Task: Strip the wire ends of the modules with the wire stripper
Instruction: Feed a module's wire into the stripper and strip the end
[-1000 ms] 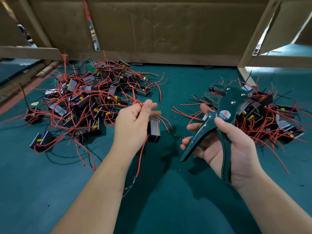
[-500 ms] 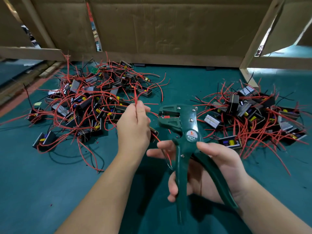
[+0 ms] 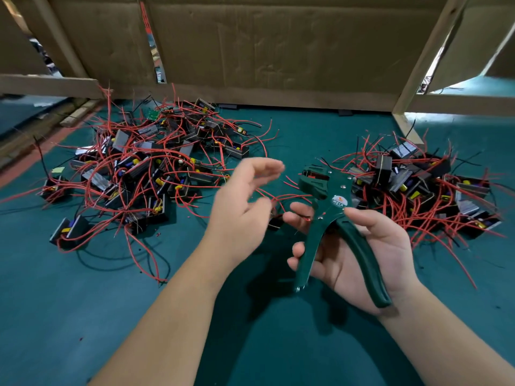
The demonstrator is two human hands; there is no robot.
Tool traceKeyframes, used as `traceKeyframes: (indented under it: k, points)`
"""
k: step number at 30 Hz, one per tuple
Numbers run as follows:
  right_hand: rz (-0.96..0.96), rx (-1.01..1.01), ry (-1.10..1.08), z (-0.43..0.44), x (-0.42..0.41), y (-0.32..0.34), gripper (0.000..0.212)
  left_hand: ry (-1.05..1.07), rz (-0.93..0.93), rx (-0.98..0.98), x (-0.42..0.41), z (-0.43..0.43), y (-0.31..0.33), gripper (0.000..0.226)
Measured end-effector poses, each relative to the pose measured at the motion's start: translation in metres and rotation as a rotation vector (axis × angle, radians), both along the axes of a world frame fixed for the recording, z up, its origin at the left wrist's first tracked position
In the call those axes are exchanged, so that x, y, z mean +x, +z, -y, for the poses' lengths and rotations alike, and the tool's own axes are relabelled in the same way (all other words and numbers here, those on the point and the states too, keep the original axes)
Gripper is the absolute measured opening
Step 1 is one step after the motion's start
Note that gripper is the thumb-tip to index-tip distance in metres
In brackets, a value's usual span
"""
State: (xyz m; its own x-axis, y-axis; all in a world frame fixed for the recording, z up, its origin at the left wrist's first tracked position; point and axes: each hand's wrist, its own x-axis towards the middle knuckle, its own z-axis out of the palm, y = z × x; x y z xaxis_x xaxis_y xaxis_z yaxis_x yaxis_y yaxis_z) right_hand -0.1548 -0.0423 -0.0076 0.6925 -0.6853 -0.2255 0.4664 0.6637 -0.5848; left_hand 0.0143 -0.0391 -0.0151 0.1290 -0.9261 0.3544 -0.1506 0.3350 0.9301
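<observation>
**Q:** What occupies the left?
**A:** A heap of modules (image 3: 145, 174): black blocks tangled in red wires, lying on the green surface (image 3: 83, 316) before a cardboard wall (image 3: 278, 51).

**Q:** And the hands?
**A:** Left hand (image 3: 242, 210): blurred, grip apart, thumb and fingers spread, just above one module (image 3: 275, 222). Right hand (image 3: 338, 263): grip clamped on the wire stripper (image 3: 330, 214), handles spread, head pointing away. Red wires reach its head.

**Q:** Farther right?
**A:** A second heap of modules (image 3: 418, 190), just beside the stripper.
</observation>
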Motion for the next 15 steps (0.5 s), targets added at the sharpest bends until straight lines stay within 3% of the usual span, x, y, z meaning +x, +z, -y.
traceKeyframes:
  k: [3,9,12,15]
  points:
    - [0.022,-0.014,-0.024,0.000,-0.001,0.001,0.060,-0.257,0.052,0.147,-0.002,0.000,-0.004,0.046]
    - [0.046,-0.034,-0.104,0.002,-0.007,0.006,0.052,-0.173,0.322,0.120,0.003,0.002,-0.010,0.010]
    - [0.088,-0.035,-0.134,0.004,-0.012,0.009,0.051,-0.107,0.560,0.008,0.009,0.006,-0.012,0.013]
    - [0.190,-0.036,-0.149,0.006,-0.019,0.012,0.052,-0.079,0.638,-0.024,0.017,0.009,-0.013,0.023]
